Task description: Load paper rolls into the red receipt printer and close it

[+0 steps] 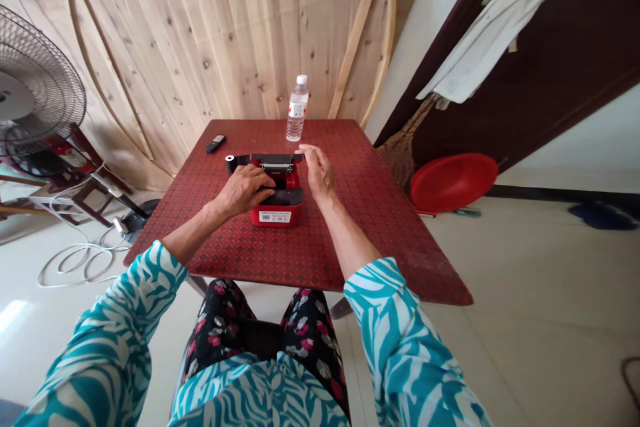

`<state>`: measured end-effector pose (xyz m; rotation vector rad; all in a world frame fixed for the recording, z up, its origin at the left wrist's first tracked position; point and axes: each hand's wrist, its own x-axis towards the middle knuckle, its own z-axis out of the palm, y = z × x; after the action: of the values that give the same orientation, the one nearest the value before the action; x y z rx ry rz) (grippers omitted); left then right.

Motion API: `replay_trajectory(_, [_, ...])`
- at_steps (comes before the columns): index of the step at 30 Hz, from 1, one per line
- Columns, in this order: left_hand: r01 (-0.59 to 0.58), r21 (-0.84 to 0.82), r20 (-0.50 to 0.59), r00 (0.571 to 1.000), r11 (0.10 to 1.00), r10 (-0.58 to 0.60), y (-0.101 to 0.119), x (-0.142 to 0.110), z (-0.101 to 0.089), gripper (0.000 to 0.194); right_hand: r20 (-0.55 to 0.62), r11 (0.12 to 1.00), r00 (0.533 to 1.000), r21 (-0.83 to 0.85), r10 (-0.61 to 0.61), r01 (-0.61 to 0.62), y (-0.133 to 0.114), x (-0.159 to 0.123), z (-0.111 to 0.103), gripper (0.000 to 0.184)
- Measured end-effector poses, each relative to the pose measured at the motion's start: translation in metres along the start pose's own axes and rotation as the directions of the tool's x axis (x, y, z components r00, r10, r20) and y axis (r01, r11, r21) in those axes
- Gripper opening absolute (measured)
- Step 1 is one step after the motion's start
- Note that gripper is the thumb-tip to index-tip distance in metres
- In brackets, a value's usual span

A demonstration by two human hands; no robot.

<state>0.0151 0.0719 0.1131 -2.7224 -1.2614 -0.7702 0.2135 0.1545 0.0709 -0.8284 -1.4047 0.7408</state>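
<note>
A small red printer [295, 215] with a white label on its front stands on the table, its black lid [277, 159] raised. My left hand [246, 188] reaches over the printer's left side, fingertips at the black inner part, thumb and fingers a little apart. What lies under those fingertips is hidden. My right hand [319, 171] is at the right end of the raised lid, fingers stretched out, the fingertips at its corner. Left of the lid, behind my left hand, is a black roll [232, 163] with a white core.
The red patterned table [320, 260] also bears a water bottle [297, 110] and a dark remote control [215, 143]. A fan [30, 87] and a coiled white cable [75, 260] are at the left. At the right are a broom [405, 147] and a red basin [453, 181].
</note>
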Motion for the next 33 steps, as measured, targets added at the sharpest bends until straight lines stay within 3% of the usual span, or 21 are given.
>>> replay_trajectory(5, [0.120,0.077,-0.206,0.973,0.990,-0.102,0.005,-0.012,0.001,0.031,-0.028,0.991,0.992,-0.064,-0.122,0.120,-0.001,-0.044,-0.006,0.041])
replay_trajectory(12, [0.091,-0.079,-0.179,0.978,0.993,-0.104,-0.013,-0.024,0.009,0.033,-0.090,0.975,0.977,-0.128,-0.194,0.181,0.014,-0.073,-0.002,0.045])
replay_trajectory(18, [0.094,-0.143,-0.260,0.957,0.985,-0.129,-0.009,-0.032,0.018,0.035,-0.095,0.980,0.983,-0.139,-0.159,0.145,0.018,-0.078,0.000,0.053])
replay_trajectory(21, [0.112,-0.292,-0.244,0.951,0.950,-0.188,-0.012,-0.038,0.020,0.031,-0.096,0.987,0.987,-0.104,-0.129,0.119,0.020,-0.080,0.000,0.055])
replay_trajectory(23, [0.191,-0.495,-0.244,0.906,0.848,-0.347,-0.018,-0.045,0.023,0.029,-0.119,0.998,0.992,-0.024,-0.052,0.049,0.024,-0.081,0.001,0.054])
replay_trajectory(24, [0.240,-0.611,-0.247,0.847,0.754,-0.470,-0.020,-0.049,0.026,0.030,-0.139,0.999,0.990,0.037,0.021,-0.016,0.027,-0.081,0.002,0.055])
replay_trajectory(26, [0.299,-0.811,-0.189,0.678,0.502,-0.711,-0.024,-0.056,0.033,0.033,-0.174,0.973,0.965,0.159,0.196,-0.169,0.034,-0.081,0.003,0.058])
replay_trajectory(27, [0.307,-0.876,-0.121,0.607,0.373,-0.785,-0.024,-0.058,0.037,0.034,-0.179,0.953,0.947,0.193,0.266,-0.232,0.037,-0.080,0.003,0.058])
replay_trajectory(28, [0.309,-0.915,-0.041,0.566,0.258,-0.824,-0.022,-0.059,0.041,0.035,-0.175,0.942,0.936,0.194,0.306,-0.272,0.040,-0.080,0.004,0.058])
replay_trajectory(30, [0.315,-0.944,0.101,0.556,0.096,-0.825,-0.015,-0.057,0.046,0.037,-0.151,0.951,0.941,0.121,0.302,-0.286,0.044,-0.081,0.005,0.054])
replay_trajectory(33, [0.319,-0.948,0.186,0.582,0.013,-0.792,0.001,-0.047,0.047,0.038,-0.116,0.970,0.963,0.017,0.242,-0.241,0.046,-0.081,0.005,0.051])
